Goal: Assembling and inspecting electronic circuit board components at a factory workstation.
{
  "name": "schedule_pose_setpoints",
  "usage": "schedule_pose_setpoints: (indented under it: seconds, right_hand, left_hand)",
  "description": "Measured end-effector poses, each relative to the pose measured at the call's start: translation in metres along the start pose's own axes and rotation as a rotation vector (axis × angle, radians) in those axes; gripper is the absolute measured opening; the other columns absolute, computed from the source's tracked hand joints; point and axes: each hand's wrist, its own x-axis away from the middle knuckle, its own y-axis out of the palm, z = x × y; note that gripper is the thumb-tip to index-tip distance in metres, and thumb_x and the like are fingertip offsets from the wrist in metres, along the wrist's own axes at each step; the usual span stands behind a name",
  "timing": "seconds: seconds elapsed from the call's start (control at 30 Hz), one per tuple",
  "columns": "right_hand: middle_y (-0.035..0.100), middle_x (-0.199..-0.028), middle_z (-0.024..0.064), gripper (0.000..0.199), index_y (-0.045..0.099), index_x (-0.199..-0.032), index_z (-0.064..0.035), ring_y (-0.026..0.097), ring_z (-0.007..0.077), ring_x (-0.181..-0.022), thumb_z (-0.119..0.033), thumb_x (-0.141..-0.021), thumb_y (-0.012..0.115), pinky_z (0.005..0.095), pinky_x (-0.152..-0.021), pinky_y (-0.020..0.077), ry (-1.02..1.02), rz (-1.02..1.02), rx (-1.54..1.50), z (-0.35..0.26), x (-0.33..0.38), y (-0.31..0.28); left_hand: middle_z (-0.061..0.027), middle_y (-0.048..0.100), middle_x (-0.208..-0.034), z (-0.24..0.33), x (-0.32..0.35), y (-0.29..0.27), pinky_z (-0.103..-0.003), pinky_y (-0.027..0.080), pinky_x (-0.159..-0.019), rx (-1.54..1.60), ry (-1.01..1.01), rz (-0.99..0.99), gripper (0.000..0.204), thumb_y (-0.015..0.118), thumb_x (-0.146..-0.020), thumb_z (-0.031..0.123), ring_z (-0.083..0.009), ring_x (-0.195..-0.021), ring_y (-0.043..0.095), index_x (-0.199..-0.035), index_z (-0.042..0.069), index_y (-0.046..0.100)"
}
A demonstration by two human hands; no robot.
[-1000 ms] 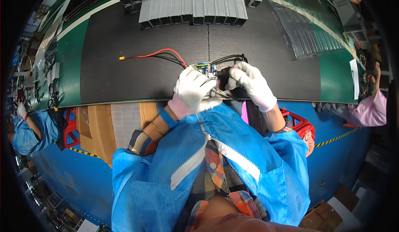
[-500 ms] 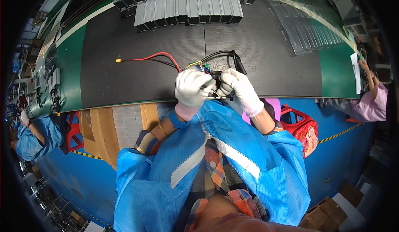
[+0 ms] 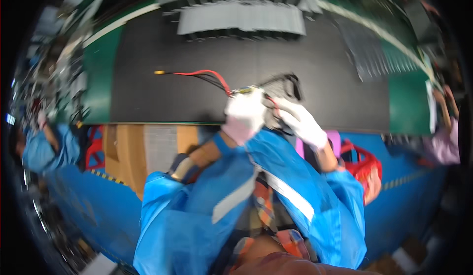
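Observation:
Motion blurs the picture. My left hand (image 3: 245, 111), in a white glove, is closed around a small circuit board (image 3: 248, 90) near the table's front edge. Most of the board is hidden under the glove. From its left side a red cable (image 3: 209, 72) and a black one run out to a yellow connector (image 3: 159, 72). A looped black cable (image 3: 294, 85) lies beyond my right hand (image 3: 301, 122), also gloved in white. The right fingertips are by a short red wire (image 3: 274, 106) and dark parts between the hands; smearing hides their grip.
Rows of grey metal housings (image 3: 241, 19) stand at the table's far side. Clear plastic trays (image 3: 377, 53) lie at the far right. An open cardboard box (image 3: 130, 152) is below the front edge, left. Red stools (image 3: 362, 164) flank me, and other people sit at both sides.
The whole view has shifted, so table and hands appear lower and further right. My right hand has drawn slightly away from the left, and a short red wire now shows between them.

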Motion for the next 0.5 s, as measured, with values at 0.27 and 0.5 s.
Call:
schedule_pose_setpoints:
  seconds: [0.27,0.5]
  right_hand:
    - [0.066,-0.093,0.0104,0.026,0.061,-0.115,0.001,0.064,0.0181,-0.084,-0.009,-0.092,0.054,0.0292,-0.079,0.0502,-0.028,0.335,0.294,-0.003,0.005,0.032]
    - [0.059,-0.084,0.0102,0.028,0.061,-0.116,-0.0003,0.057,0.0175,-0.071,-0.008,-0.09,0.053,0.0303,-0.064,0.047,-0.226,0.37,0.436,0.0,0.001,0.02]
  left_hand:
    - [-0.0121,0.058,-0.087,0.008,0.019,0.043,-0.04,0.045,-0.072,0.185,-0.302,-0.187,0.027,0.06,-0.073,0.013,-0.0281,-0.078,0.058,-0.099,0.004,0.058]
    - [-0.0113,0.054,-0.075,0.013,0.008,0.033,-0.04,0.045,-0.063,0.207,-0.343,-0.18,0.025,0.06,-0.075,0.014,-0.0282,-0.071,0.054,-0.098,0.004,0.057]
